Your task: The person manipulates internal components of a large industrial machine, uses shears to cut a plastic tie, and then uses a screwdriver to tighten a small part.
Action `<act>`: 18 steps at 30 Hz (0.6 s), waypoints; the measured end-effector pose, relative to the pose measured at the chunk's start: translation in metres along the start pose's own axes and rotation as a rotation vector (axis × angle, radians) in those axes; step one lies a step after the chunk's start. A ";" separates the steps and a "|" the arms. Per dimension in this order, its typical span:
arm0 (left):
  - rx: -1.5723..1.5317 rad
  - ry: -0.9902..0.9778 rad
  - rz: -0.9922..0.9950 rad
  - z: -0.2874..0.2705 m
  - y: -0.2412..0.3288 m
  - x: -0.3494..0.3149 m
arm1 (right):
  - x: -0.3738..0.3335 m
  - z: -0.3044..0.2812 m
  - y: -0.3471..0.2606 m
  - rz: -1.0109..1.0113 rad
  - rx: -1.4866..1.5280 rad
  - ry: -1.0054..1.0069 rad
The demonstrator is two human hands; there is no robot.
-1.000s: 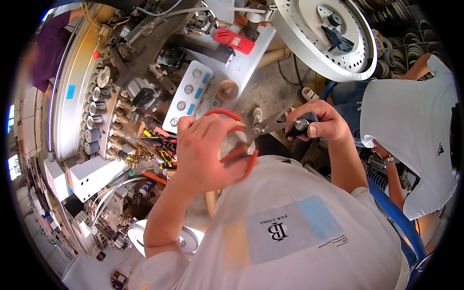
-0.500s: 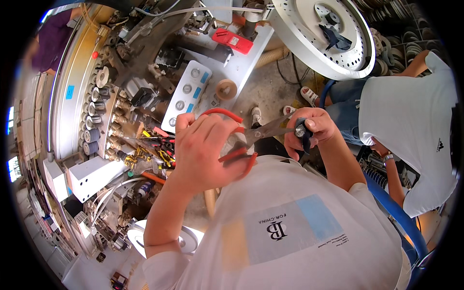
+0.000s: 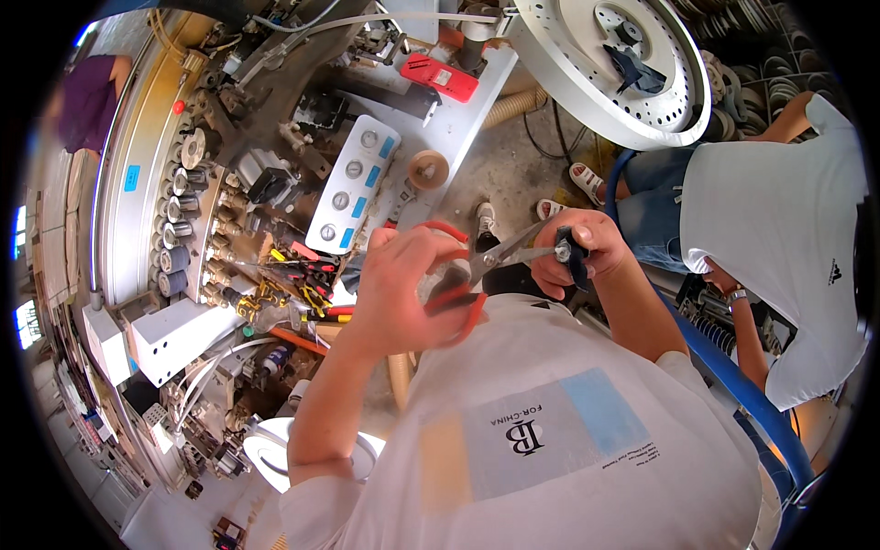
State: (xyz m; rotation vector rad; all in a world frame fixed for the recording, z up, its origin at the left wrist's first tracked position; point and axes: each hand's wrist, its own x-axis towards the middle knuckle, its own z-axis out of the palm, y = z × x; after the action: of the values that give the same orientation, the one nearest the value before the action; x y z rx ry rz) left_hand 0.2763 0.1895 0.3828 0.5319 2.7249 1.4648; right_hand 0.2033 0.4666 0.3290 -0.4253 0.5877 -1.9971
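Scissors (image 3: pixel 490 261) sit held in our left grip (image 3: pixel 399 289) — blades parted, long axis running rightward — their tips close to the dark, metal-centred piece (image 3: pixel 576 261) that our right grip (image 3: pixel 600 243) clasps.

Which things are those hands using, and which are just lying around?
In use:
red-handled scissors, in the left hand
small dark piece with a shiny centre, in the right hand

Lying around:
red flat case
yellow-handled tools
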 end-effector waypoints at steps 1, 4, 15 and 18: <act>-0.016 -0.014 -0.008 -0.001 0.000 -0.001 | -0.001 0.001 -0.001 -0.006 -0.008 0.009; -0.101 -0.035 -0.058 0.000 -0.002 -0.005 | 0.002 0.003 -0.002 -0.017 -0.045 0.009; -0.415 -0.061 -0.166 -0.013 -0.025 -0.018 | -0.005 -0.012 -0.009 0.143 -0.089 0.005; -0.422 0.008 -0.220 -0.004 -0.023 -0.023 | 0.001 -0.011 -0.003 0.119 -0.127 -0.077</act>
State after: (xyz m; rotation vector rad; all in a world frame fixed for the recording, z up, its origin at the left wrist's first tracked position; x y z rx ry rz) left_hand 0.2905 0.1678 0.3632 0.2031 2.2818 1.8959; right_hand 0.1948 0.4695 0.3214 -0.5300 0.6786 -1.8284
